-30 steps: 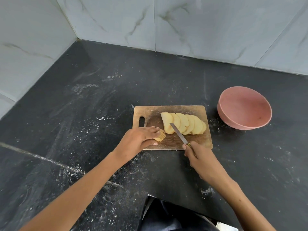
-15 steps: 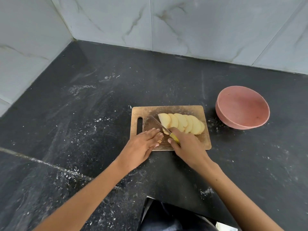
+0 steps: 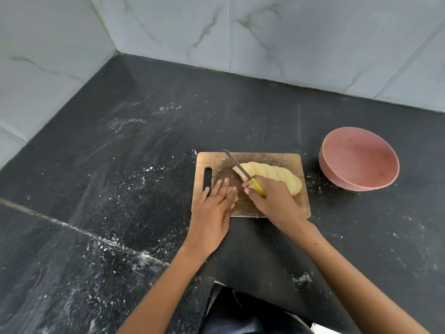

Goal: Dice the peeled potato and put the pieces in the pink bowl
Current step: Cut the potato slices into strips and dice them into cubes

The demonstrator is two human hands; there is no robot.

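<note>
A row of pale potato slices [image 3: 272, 172] leans across the wooden cutting board [image 3: 269, 157]. My right hand [image 3: 272, 201] grips the yellow handle of a knife [image 3: 237, 168]; the blade points up-left and lies against the leftmost slice. My left hand [image 3: 214, 208] lies flat with straight fingers on the board's left part, covering a small stack of cut potato strips [image 3: 235, 197] that peeks out at its right edge. The pink bowl [image 3: 358, 157] stands empty to the right of the board.
The board lies on a black stone counter [image 3: 120, 177] dusted with white specks. Marble-tiled walls [image 3: 265, 32] close the back and left sides. The counter's front edge runs just below my wrists, with dark clothing under it.
My right hand has slid left and forward over the slices, swinging the knife so that its blade now points up-left. My left hand has flattened over the cut strips.
</note>
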